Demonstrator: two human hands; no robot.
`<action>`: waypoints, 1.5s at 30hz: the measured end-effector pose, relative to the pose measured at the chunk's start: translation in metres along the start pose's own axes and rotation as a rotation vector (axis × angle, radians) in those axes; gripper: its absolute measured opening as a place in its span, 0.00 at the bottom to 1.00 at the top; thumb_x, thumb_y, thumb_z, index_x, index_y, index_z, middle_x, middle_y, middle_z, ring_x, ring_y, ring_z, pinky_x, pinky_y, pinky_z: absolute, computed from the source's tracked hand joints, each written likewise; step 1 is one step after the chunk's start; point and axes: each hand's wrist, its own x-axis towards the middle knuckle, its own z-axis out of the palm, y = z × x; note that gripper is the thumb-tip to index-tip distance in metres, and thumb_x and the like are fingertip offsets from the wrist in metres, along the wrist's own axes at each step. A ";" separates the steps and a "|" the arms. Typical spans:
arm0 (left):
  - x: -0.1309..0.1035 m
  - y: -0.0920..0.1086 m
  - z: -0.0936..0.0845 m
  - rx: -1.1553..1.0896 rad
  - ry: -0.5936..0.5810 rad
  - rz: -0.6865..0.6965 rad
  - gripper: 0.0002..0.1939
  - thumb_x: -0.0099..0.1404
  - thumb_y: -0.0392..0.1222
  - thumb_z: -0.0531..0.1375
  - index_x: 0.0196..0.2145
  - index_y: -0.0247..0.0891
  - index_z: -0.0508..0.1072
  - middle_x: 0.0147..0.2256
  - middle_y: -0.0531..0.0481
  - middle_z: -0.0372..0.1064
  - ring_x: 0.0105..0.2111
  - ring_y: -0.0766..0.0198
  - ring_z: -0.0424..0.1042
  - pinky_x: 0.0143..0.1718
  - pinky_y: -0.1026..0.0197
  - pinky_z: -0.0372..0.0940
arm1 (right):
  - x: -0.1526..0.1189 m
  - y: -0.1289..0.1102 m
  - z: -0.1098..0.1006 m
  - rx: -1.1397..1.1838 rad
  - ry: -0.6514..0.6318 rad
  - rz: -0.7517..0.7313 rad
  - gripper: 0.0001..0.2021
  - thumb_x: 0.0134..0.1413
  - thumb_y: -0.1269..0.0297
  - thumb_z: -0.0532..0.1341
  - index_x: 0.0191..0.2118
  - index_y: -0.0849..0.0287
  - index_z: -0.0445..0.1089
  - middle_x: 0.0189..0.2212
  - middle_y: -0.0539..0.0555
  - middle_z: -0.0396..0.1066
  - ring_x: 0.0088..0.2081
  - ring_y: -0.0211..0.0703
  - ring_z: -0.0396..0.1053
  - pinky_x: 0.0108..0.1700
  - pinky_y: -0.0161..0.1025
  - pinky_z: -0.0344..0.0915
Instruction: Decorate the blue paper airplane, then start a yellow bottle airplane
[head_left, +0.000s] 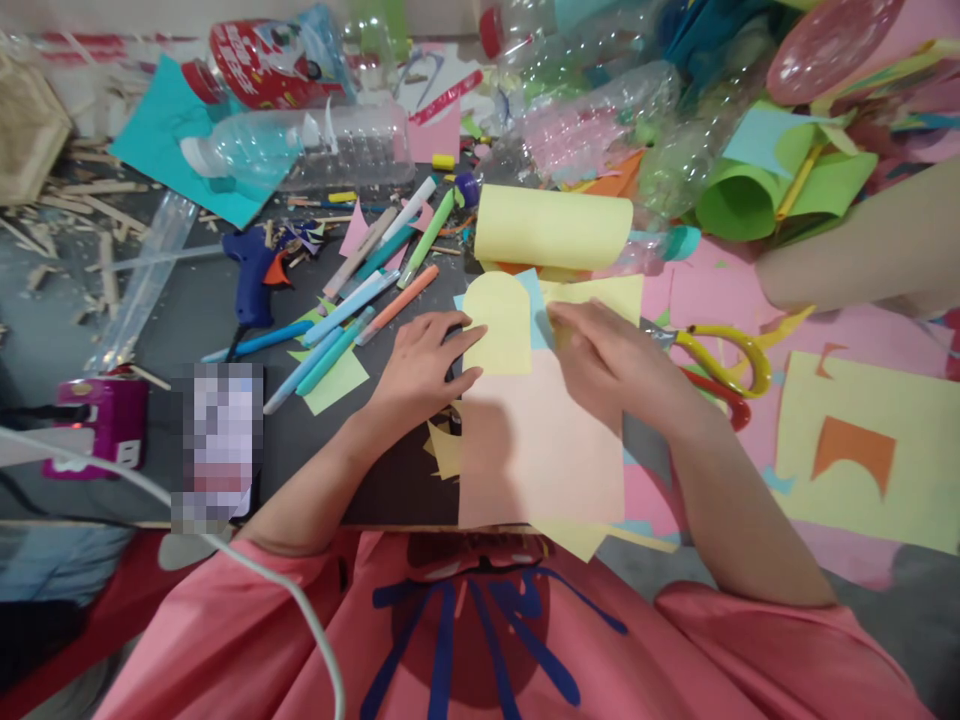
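A pale yellow paper piece with a rounded top [496, 325] lies on a larger pale pink sheet [566, 445] at the table's front. My left hand [431, 360] is open, palm down, its fingertips touching the yellow piece's left edge. To the right, my right hand [604, 350] rests over the pink sheet with its fingers stretched toward a yellow sheet [626, 295] behind it; nothing shows in its grasp. A bit of light blue paper [536, 310] peeks out between the hands. Yellow-handled scissors [739, 350] lie beside my right hand.
Several markers [349, 290], a blue glue gun [255, 275] and a phone [221, 440] lie left. Behind are a rolled yellow paper [553, 228], plastic bottles [352, 145] and green paper [739, 200]. A white cable [300, 590] crosses the front left. Another person's arm [862, 245] reaches in right.
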 end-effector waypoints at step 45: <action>0.002 0.006 -0.002 -0.002 -0.044 -0.081 0.25 0.67 0.42 0.57 0.62 0.39 0.68 0.60 0.41 0.67 0.62 0.45 0.61 0.62 0.44 0.56 | 0.010 -0.020 0.016 0.112 0.053 0.212 0.04 0.53 0.70 0.57 0.30 0.55 0.66 0.28 0.51 0.73 0.34 0.47 0.68 0.40 0.43 0.61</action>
